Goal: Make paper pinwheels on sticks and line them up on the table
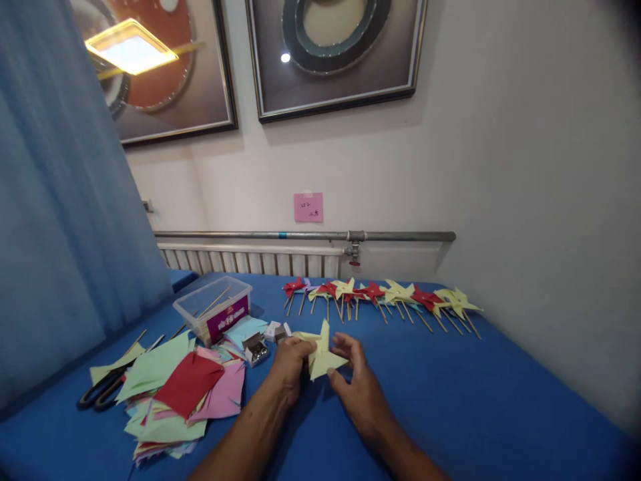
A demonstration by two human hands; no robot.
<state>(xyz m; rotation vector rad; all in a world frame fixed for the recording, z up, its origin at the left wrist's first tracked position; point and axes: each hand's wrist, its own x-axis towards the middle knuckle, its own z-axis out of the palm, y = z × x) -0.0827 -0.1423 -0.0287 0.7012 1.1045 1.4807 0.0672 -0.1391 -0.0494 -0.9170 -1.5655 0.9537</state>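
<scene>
Over the middle of the blue table, my left hand (pixel 292 364) pinches a pale yellow paper pinwheel (pixel 321 357) with the thumb lying across its left side. Its blades are folded in, and no stick shows on it. Just to the right, my right hand (pixel 356 374) is open, thumb and fingers spread around the pinwheel's right blades. The thumb tip is close to the lower right blade; whether it touches I cannot tell. Beside my left hand stands a small open box of shiny metal pins (pixel 256 349), with other little boxes (pixel 277 331) behind it.
Finished red, yellow and purple pinwheels on sticks (pixel 373 294) lie in a row along the back. At left are a pile of cut coloured paper squares (pixel 187 387), black-handled scissors (pixel 103 391) and a clear plastic tub (pixel 213 310) with sticks. A blue curtain (pixel 75 200) hangs far left.
</scene>
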